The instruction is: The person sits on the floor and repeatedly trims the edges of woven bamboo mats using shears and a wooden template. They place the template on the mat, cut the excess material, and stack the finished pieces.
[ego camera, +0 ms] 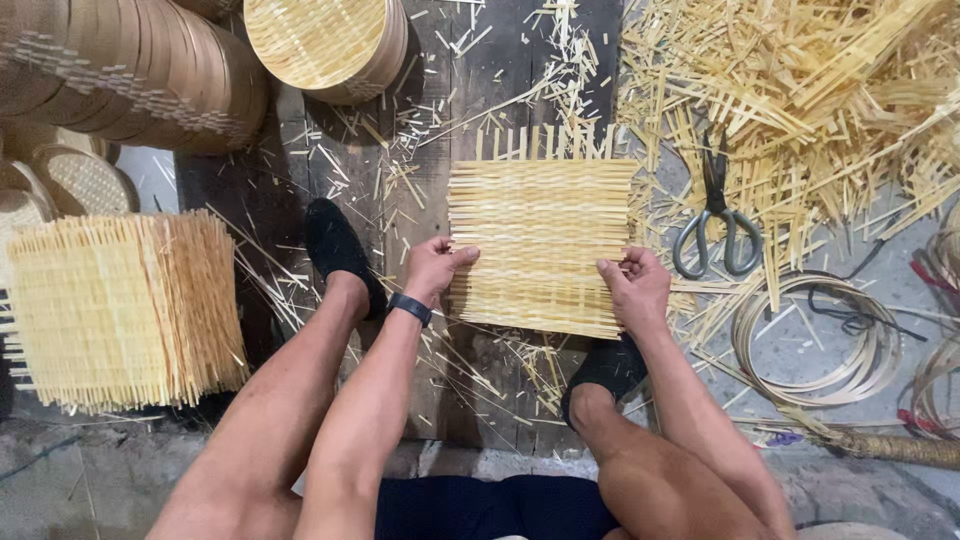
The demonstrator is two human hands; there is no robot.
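A person sits low over a dark wooden floor (470, 90), knees spread, seen from above. Between the feet lies a square woven mat (540, 245) of pale bamboo strips, flat on the planks, with loose strip ends sticking out along its far edge.

The left hand (435, 265) rests at the mat's left edge, its fingers (462, 255) curled and pinching the strips there. A dark band (410, 308) circles that wrist. The right hand (635, 285) sits at the mat's right edge, nearer the near corner, fingers bent and gripping the edge strips. Both hands touch the mat.

A black shoe (338, 250) stands just left of the left hand; the other black shoe (605, 370) is just near the mat's near right corner, below the right hand.

To the right, on the floor, a pair of scissors (715, 215) with grey handles lies just beside the mat, blades pointing away. Beyond and around the scissors spreads a large heap of loose bamboo strips (800, 90). Nearer, to the right, lie thin bamboo hoops (815, 340) coiled together.

At far left a stack of finished woven mats (120, 310) stands on edge. Beyond it lie stacked round bamboo trays (130, 70), and another round basket (325, 40) sits at the far middle. Short offcuts are scattered all over the planks.
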